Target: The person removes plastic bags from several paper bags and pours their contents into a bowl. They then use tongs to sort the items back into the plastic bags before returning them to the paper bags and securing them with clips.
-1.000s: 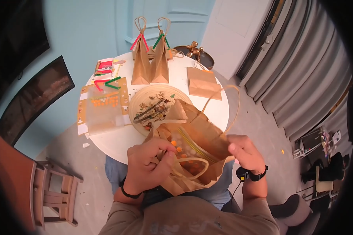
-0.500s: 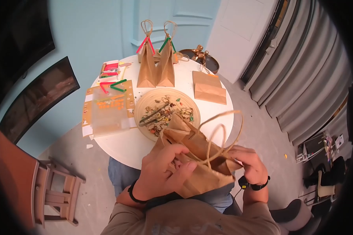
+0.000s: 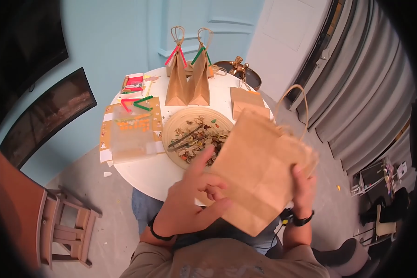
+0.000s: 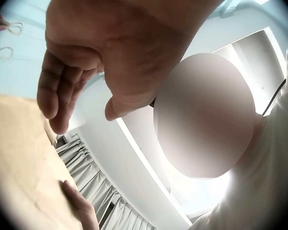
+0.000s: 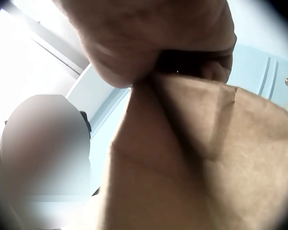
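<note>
A brown paper bag [image 3: 255, 171] is tilted over the person's lap, its flat side facing up and its twisted handle [image 3: 305, 104] at the far right. My right hand [image 3: 303, 194] grips the bag at its right side; the right wrist view shows the folded paper [image 5: 182, 139] pinched between thumb and fingers. Beside the bag's left edge, my left hand [image 3: 185, 201] has its index finger stretched out and the other fingers loosely bent, holding nothing. What is inside the bag is hidden.
A round tray [image 3: 171, 125] of dried bits with tongs [image 3: 190, 139] sits on the white table [image 3: 134, 173]. Two standing paper bags [image 3: 187, 85], with red and green strips, are behind it. A patterned sheet [image 3: 107, 134] lies left, another paper bag [image 3: 248, 99] right.
The bag has turned from its opening facing up to its flat side showing, and has shifted right. My left hand has let go of its rim; my right hand still grips it.
</note>
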{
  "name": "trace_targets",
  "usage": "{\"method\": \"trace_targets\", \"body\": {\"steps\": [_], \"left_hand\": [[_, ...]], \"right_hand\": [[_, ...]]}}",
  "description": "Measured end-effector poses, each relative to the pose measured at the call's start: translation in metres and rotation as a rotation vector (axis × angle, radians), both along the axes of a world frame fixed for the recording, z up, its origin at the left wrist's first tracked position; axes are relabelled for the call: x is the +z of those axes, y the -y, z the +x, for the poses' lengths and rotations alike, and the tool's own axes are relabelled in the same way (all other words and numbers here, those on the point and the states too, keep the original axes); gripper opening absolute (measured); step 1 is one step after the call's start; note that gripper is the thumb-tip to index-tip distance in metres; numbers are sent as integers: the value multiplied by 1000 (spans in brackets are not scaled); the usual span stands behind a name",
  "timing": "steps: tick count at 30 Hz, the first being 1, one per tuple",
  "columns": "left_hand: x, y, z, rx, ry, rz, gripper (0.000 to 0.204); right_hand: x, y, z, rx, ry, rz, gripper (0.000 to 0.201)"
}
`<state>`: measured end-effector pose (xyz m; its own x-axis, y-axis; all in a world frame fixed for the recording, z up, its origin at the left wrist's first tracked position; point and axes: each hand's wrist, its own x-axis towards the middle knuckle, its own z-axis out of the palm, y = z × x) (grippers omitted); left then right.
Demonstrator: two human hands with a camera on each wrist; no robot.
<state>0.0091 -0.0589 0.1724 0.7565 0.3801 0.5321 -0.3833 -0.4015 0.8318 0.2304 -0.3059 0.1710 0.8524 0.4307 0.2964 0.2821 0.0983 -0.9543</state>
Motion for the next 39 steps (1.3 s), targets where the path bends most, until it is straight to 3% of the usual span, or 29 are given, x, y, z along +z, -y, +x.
{"method": "trace_targets", "body": {"steps": [4, 6, 8, 9, 11, 17, 20, 22, 25, 31, 34, 37, 39], "left_hand": [[3, -17, -5, 114, 36, -11, 89], [7, -24, -5, 160, 0, 22, 90], [6, -29, -5, 195, 12, 11, 78], [4, -31, -4, 208, 46, -18, 65], [1, -35, -3, 224, 72, -54, 59], [-1, -46, 2, 251, 43, -130, 84], [-4, -54, 4, 270, 17, -129, 88], [-5, -57, 5, 283, 14, -127, 87], [-7, -60, 4, 294, -4, -134, 87], [-8, -63, 4, 288, -27, -134, 87], [-7, -62, 3, 292, -20, -118, 87], [-7, -62, -1, 299, -5, -117, 87], [-8, -63, -2, 297, 11, -129, 86]], "right_hand": [[53, -23, 62, -250, 195, 109, 52], [59, -45, 128, -446, 262, 185, 42], [98, -79, 154, -243, 428, -6, 42], [105, -103, 173, -272, 459, -19, 46], [99, -158, 223, -303, 522, -29, 53], [69, -301, 312, -498, 791, -315, 65], [32, -353, 316, -480, 699, -272, 69], [-20, -388, 341, -514, 756, -393, 68], [-56, -403, 316, -311, 605, -516, 68], [-41, -405, 296, -245, 494, -519, 69], [-36, -394, 287, -343, 577, -538, 59], [-28, -374, 263, -500, 736, -369, 40], [-20, -368, 240, -418, 797, -238, 33]]}}
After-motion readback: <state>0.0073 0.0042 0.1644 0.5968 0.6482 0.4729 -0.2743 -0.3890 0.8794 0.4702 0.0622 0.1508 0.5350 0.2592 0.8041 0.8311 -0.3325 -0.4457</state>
